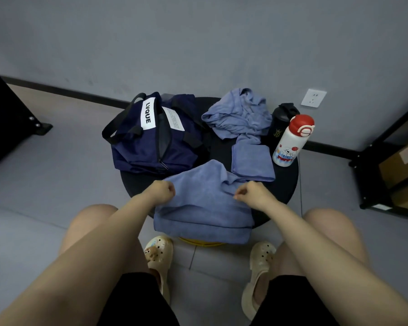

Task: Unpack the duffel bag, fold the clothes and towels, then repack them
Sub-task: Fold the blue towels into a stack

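Sitting unzipped at worktop (290, 184) left: duffel bag (151, 142), soft, sagging. Left hand (161, 191) fingers curling, pinching near towel (198, 205) edge; right hand (253, 192) pinching opposite edge. Towel lying across front rim, hanging over; looking light, limp, non-slippery, best taken by corners. Folded towel (252, 161) and crumpled cloth (240, 114) waiting right.

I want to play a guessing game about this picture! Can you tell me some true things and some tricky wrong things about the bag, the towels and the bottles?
1. Both hands, left hand and right hand, pinch the big blue towel. True.
2. The duffel bag is zipped shut. False: its zipper is open.
3. The white bottle has a red cap. True.
4. The crumpled towel is neatly folded. False: only the small folded towel is.
5. The bag lies on the floor. False: it sits on the round black table.
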### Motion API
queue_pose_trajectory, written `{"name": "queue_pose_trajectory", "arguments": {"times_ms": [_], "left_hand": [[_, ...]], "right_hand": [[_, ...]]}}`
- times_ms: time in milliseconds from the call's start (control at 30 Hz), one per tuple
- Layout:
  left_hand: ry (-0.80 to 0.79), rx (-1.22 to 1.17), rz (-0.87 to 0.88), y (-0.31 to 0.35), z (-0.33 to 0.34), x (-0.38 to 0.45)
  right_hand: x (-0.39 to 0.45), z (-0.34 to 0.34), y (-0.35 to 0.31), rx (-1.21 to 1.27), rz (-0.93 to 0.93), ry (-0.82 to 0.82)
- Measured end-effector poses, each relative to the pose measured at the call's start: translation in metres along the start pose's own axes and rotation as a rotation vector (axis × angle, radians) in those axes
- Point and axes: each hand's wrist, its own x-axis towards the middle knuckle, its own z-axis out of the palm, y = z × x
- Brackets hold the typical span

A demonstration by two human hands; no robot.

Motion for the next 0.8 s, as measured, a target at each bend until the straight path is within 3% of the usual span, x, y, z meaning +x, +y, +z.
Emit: {"name": "queue_pose_trajectory", "arguments": {"times_ms": [100, 200, 333, 433, 600, 800], "left_hand": [[-0.027, -0.021, -0.005, 0.001, -0.028, 0.006], [-0.055, -0.042, -0.025, 0.007, -0.044, 0.013], [-0.097, -0.09, -0.129, 0.008, -0.026, 0.027], [-0.103, -0.293, -0.259, 0.005, -0.004, 0.038], [-0.005, -0.373, -0.425, 0.007, 0.01, 0.05], [0.002, -0.701, -0.466, 0.003, 0.004, 0.063]], "right_hand": [[0.009, -0.027, -0.008, -0.065, 0.064, 0.056], [0.022, -0.038, -0.008, -0.113, 0.094, 0.003], [0.034, -0.025, -0.005, 0.083, 0.16, -0.045], [0.043, -0.011, -0.011, 0.211, 0.187, -0.09], [0.053, 0.006, -0.02, 0.232, 0.192, -0.195], [0.061, 0.01, -0.03, 0.46, 0.257, -0.289]]}}
